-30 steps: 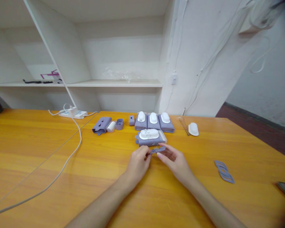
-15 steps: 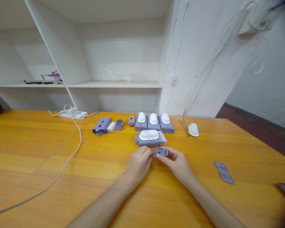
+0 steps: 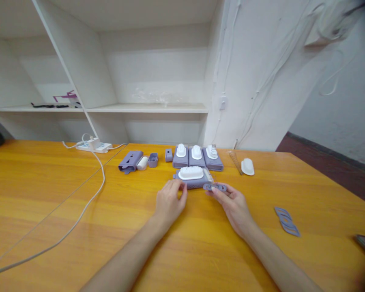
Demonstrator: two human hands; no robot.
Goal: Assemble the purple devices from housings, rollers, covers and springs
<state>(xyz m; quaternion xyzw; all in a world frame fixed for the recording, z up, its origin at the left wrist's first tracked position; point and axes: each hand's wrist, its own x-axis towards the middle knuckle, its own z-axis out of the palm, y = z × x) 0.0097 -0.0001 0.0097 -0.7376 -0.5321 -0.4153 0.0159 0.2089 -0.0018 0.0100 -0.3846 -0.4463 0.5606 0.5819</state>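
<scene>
My right hand (image 3: 233, 205) pinches a small grey-purple slotted plate (image 3: 219, 187) between thumb and fingers. A thin metal coil spring (image 3: 213, 151) rises above this plate, in front of the right-hand white cap; its lower end is hard to make out. My left hand (image 3: 171, 199) is curled, thumb and fingertips close together, near the front of a purple case (image 3: 194, 183). Whether it touches the case or holds something small, I cannot tell. That case lies on its side, bearing a white bristled oval piece (image 3: 191, 173), with a clear part at its right end.
Behind stand three purple cases (image 3: 197, 162) topped with white oval pieces. Further left are an open purple case (image 3: 130, 161), a white cylinder (image 3: 142, 163) and a small purple cup (image 3: 153, 159). To the right are a spring (image 3: 236, 163), white oval cap (image 3: 247, 166) and slotted plate (image 3: 287, 221).
My left hand has come off the slotted plate and shifted left. My right hand has carried the plate slightly right and away from me, and the spring has swung right with it.
</scene>
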